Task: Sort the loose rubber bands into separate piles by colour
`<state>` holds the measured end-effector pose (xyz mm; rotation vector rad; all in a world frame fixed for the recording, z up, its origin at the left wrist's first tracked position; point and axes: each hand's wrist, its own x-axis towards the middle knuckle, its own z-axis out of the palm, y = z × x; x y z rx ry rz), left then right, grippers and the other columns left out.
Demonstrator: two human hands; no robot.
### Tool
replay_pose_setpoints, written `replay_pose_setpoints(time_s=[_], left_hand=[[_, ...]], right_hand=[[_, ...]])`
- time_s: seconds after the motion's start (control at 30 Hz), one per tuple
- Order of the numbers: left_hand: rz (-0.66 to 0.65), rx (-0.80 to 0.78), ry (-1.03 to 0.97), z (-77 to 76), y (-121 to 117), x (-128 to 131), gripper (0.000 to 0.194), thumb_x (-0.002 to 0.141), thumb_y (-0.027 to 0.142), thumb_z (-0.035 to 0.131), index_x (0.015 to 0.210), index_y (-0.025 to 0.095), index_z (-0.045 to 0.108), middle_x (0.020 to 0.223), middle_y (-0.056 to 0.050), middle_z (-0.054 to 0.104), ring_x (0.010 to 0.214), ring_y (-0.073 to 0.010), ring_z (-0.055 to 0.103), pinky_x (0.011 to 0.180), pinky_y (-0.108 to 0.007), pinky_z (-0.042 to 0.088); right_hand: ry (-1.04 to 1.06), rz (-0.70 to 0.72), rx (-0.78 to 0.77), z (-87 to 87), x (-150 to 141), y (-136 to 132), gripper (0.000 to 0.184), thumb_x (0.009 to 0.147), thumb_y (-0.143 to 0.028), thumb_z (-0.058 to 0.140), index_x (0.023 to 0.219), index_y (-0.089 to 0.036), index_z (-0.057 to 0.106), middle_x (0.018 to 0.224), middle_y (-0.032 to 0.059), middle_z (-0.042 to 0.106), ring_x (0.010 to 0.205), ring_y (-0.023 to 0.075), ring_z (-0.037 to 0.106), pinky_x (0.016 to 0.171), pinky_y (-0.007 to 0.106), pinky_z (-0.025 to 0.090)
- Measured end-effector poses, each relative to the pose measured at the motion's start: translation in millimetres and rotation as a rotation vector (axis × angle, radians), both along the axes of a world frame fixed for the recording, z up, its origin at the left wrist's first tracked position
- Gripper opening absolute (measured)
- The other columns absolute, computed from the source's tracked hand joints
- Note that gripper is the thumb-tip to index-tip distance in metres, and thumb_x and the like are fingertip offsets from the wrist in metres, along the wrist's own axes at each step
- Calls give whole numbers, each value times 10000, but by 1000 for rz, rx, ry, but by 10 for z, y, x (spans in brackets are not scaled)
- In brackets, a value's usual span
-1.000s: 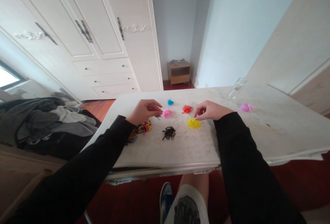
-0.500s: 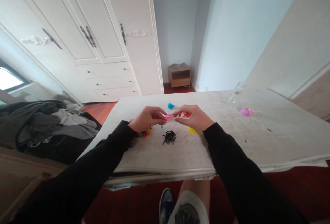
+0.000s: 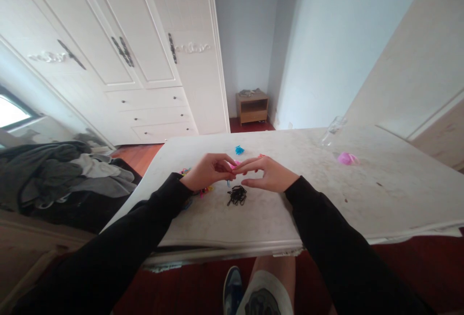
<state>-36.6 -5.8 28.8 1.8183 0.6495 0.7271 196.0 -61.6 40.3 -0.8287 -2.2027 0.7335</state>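
Note:
My left hand is over the table with thumb and fingers pinched together, and a thin blue rubber band hangs below its fingertips. My right hand reaches in from the other side. Its fingers are stretched out to the left fingertips, with the thumb apart below. Behind the fingertips a pink pile of bands is partly hidden. Just below the hands lies a pile of black rubber bands. A mixed-colour heap of bands is partly covered by my left hand and wrist. A little red shows behind my right hand.
A small blue pile of bands lies farther back on the white table. To the right are a pink bundle and a clear glass container. Clothes are heaped left of the table.
My right hand has moved slightly left and down, its fingers now meeting the left fingertips. The yellow pile is now hidden behind it, and the red one nearly so. My left hand has lowered slightly.

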Motion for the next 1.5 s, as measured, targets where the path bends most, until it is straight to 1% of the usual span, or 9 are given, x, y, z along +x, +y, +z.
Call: replay_pose_setpoints(time_s=[0.2,0.33,0.43,0.57,0.7,0.9,1.03,1.23,1.5], left_hand=[[23,6,11,4,5,-7,342,699,267,878,959,127,704,779,-72,792,727,-198,770,729,-309,641],[28,15,10,-8,38,-22,330,705,279,874,935,119,699,753,-74,784,694,-196,765,714,-307,638],[30,18,-4,-25,61,-28,312,714,276,869,917,116,695,758,-79,785,696,-196,768,713,-302,637],[28,26,-17,-39,73,-29,296,730,271,856,917,115,687,765,-85,787,698,-195,770,706,-295,636],[50,27,-18,-41,82,-30,315,736,302,855,920,116,681,775,-95,790,712,-209,775,714,-315,644],[93,18,-29,-32,99,-27,370,736,377,858,922,118,670,774,-99,788,708,-223,777,697,-335,656],[124,18,-29,-26,101,-24,383,737,394,859,920,115,672,767,-99,784,693,-221,773,677,-329,655],[146,25,-25,-24,95,-20,385,732,400,861,923,116,686,770,-93,781,700,-216,770,662,-314,651],[178,9,-18,13,38,19,375,732,412,859,892,121,685,752,-74,773,700,-202,759,683,-322,654]], right_hand=[[58,-159,-35,52,59,5,260,898,-267,659,1121,-242,789,1161,50,771,936,170,702,693,276,483],[144,-522,10,52,203,82,211,875,-206,613,937,-179,813,924,64,797,759,162,688,680,287,479],[45,-775,70,-17,322,158,199,844,-192,617,720,-163,770,695,58,741,654,174,658,647,298,451],[-137,-858,97,-128,397,214,275,845,-200,603,580,-186,676,593,44,670,617,172,615,612,301,401],[-202,-823,89,-194,412,234,252,847,-250,609,612,-210,691,654,66,710,629,178,606,623,317,408],[-97,-726,125,-157,390,236,202,848,-241,607,683,-201,717,755,70,746,696,188,638,692,334,464],[-9,-478,-23,-35,312,138,170,866,-295,652,860,-175,772,829,60,758,760,181,649,727,323,481],[-39,36,-160,107,211,-9,245,907,-348,686,1105,-229,768,1243,78,711,1116,210,649,880,349,499],[-117,113,-173,88,117,-26,309,886,-311,720,1192,-283,754,1414,63,624,1320,236,542,958,376,508]])
